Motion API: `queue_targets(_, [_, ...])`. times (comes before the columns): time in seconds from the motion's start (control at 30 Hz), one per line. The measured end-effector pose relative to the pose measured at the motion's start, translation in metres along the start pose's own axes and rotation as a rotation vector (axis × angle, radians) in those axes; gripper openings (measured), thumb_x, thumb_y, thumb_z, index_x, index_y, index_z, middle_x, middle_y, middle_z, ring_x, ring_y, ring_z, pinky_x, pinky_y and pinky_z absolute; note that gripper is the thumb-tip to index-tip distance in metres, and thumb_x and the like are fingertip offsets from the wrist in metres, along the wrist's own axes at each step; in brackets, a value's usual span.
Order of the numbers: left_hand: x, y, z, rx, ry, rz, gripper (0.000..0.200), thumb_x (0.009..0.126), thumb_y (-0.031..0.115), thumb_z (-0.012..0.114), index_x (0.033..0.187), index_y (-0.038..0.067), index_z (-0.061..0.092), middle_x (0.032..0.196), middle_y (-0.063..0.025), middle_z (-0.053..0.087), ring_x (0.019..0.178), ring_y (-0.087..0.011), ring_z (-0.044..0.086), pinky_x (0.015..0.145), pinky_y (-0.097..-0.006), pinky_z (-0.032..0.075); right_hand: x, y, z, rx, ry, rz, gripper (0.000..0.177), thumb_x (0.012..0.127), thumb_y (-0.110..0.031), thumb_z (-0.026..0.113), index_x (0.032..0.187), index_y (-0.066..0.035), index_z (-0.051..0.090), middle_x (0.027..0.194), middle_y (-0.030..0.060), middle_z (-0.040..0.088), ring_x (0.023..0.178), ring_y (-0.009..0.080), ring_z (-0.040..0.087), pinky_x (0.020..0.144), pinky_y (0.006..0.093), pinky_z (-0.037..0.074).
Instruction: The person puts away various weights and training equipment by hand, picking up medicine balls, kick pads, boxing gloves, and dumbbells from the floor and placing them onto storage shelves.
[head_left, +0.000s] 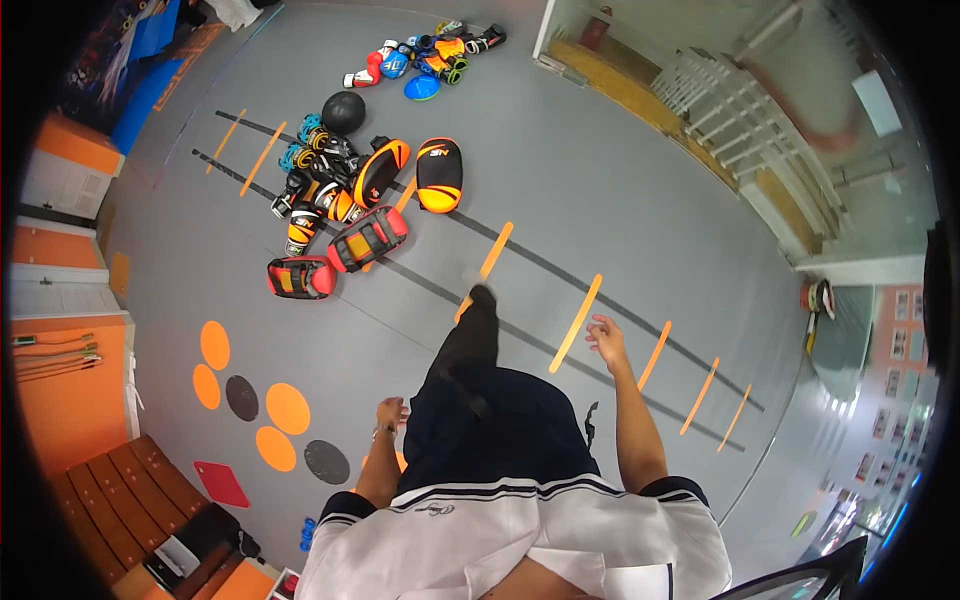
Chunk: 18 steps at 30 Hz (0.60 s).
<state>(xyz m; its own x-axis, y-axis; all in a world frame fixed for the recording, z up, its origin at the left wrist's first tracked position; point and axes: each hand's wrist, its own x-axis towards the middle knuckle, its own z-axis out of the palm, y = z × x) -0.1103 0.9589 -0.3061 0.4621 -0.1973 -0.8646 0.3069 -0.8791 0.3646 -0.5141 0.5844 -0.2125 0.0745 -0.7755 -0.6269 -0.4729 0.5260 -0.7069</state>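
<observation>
My left hand (pixel 392 412) hangs beside my left hip with its fingers loosely curled and nothing visible in it. A dark band (pixel 383 429) is around that wrist. Out to my right, my right hand (pixel 607 343) is raised over the floor, its fingers apart and holding nothing. It appears near an orange floor strip (pixel 577 323), without visible contact. One leg in dark trousers (pixel 470 335) is stretched forward, the foot by another orange strip (pixel 496 252) of the ladder marking. My other foot is hidden beneath my body.
Ahead lie kick pads (pixel 368 239), an orange-black pad (pixel 440 175), boxing gloves (pixel 302 228) and a black ball (pixel 344 113). More gloves (pixel 372 68) lie farther off. Orange discs (pixel 288 408) and dark discs mark the left floor. Cabinets (pixel 70 370) line the left; a white railing (pixel 735 125) is right.
</observation>
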Motion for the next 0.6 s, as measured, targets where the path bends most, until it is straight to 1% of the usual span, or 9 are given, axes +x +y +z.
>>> queue_targets(0.03, [0.017, 0.027, 0.015, -0.061, -0.011, -0.011, 0.032, 0.089, 0.028, 0.058, 0.112, 0.006, 0.062, 0.085, -0.0107, 0.068, 0.063, -0.0223, 0.066, 0.055, -0.0374, 0.055, 0.028, -0.021, -0.001, -0.027, -0.015, -0.014, 0.040, 0.090, -0.014, 0.061, 0.128, -0.006, 0.054, 0.102, 0.0095, 0.067, 0.081, 0.0179, 0.066, 0.065, 0.0313, 0.053])
queue_targets(0.1, [0.047, 0.093, 0.039, -0.069, -0.031, 0.024, 0.032, 0.088, 0.028, 0.058, 0.111, 0.005, 0.063, 0.084, -0.0107, 0.069, 0.063, -0.0222, 0.066, 0.054, -0.0365, 0.055, 0.084, -0.055, -0.001, -0.212, -0.046, -0.080, 0.038, 0.090, -0.014, 0.062, 0.127, -0.006, 0.055, 0.101, 0.0086, 0.068, 0.081, 0.0166, 0.066, 0.064, 0.0308, 0.053])
queue_targets(0.17, [0.063, 0.172, 0.059, -0.003, -0.059, 0.017, 0.032, 0.088, 0.028, 0.058, 0.110, 0.005, 0.064, 0.082, -0.0106, 0.068, 0.063, -0.0218, 0.066, 0.053, -0.0356, 0.055, 0.151, -0.054, -0.012, -0.346, -0.080, -0.113, 0.038, 0.088, -0.015, 0.065, 0.125, -0.008, 0.057, 0.100, 0.0073, 0.068, 0.081, 0.0141, 0.066, 0.062, 0.0290, 0.053])
queue_targets(0.2, [0.069, 0.223, 0.066, 0.065, -0.076, 0.005, 0.032, 0.088, 0.027, 0.057, 0.110, 0.004, 0.064, 0.081, -0.0104, 0.068, 0.062, -0.0215, 0.066, 0.052, -0.0351, 0.055, 0.161, -0.084, -0.017, -0.337, -0.088, -0.076, 0.039, 0.088, -0.015, 0.065, 0.125, -0.008, 0.057, 0.100, 0.0073, 0.068, 0.081, 0.0137, 0.066, 0.061, 0.0286, 0.052])
queue_targets(0.27, [0.119, 0.288, 0.090, -0.026, -0.078, 0.085, 0.033, 0.090, 0.029, 0.057, 0.110, 0.003, 0.064, 0.080, -0.0092, 0.068, 0.061, -0.0191, 0.065, 0.051, -0.0329, 0.054, 0.179, -0.142, -0.025, -0.316, -0.106, -0.003, 0.039, 0.087, -0.015, 0.066, 0.125, -0.007, 0.057, 0.100, 0.0073, 0.068, 0.080, 0.0130, 0.065, 0.060, 0.0279, 0.052])
queue_targets(0.33, [0.128, 0.389, 0.102, -0.154, -0.080, 0.229, 0.034, 0.092, 0.031, 0.058, 0.111, 0.003, 0.064, 0.081, -0.0084, 0.068, 0.062, -0.0164, 0.064, 0.051, -0.0301, 0.052, 0.225, -0.168, -0.041, -0.272, -0.079, -0.040, 0.042, 0.085, -0.014, 0.065, 0.126, -0.006, 0.055, 0.101, 0.0083, 0.068, 0.079, 0.0136, 0.065, 0.061, 0.0290, 0.052])
queue_targets(0.43, [0.122, 0.536, 0.111, -0.224, -0.097, 0.393, 0.035, 0.095, 0.031, 0.056, 0.114, 0.003, 0.063, 0.085, -0.0089, 0.068, 0.066, -0.0147, 0.065, 0.054, -0.0272, 0.052, 0.294, -0.197, -0.068, -0.190, -0.031, 0.027, 0.044, 0.085, -0.016, 0.065, 0.127, -0.007, 0.054, 0.101, 0.0086, 0.068, 0.079, 0.0154, 0.066, 0.061, 0.0307, 0.052])
queue_targets(0.5, [0.134, 0.596, 0.118, -0.263, -0.072, 0.453, 0.035, 0.096, 0.031, 0.056, 0.116, 0.003, 0.062, 0.088, -0.0098, 0.069, 0.070, -0.0150, 0.066, 0.055, -0.0270, 0.052, 0.340, -0.230, -0.083, -0.208, -0.031, 0.104, 0.044, 0.086, -0.019, 0.066, 0.128, -0.008, 0.054, 0.101, 0.0090, 0.068, 0.078, 0.0166, 0.066, 0.062, 0.0318, 0.053])
queue_targets(0.6, [0.171, 0.662, 0.139, -0.364, 0.009, 0.473, 0.034, 0.096, 0.031, 0.055, 0.115, 0.003, 0.062, 0.088, -0.0108, 0.069, 0.072, -0.0160, 0.067, 0.056, -0.0279, 0.052, 0.434, -0.269, -0.102, -0.373, -0.095, 0.186, 0.045, 0.087, -0.021, 0.065, 0.128, -0.008, 0.053, 0.099, 0.0092, 0.067, 0.075, 0.0175, 0.065, 0.061, 0.0326, 0.052])
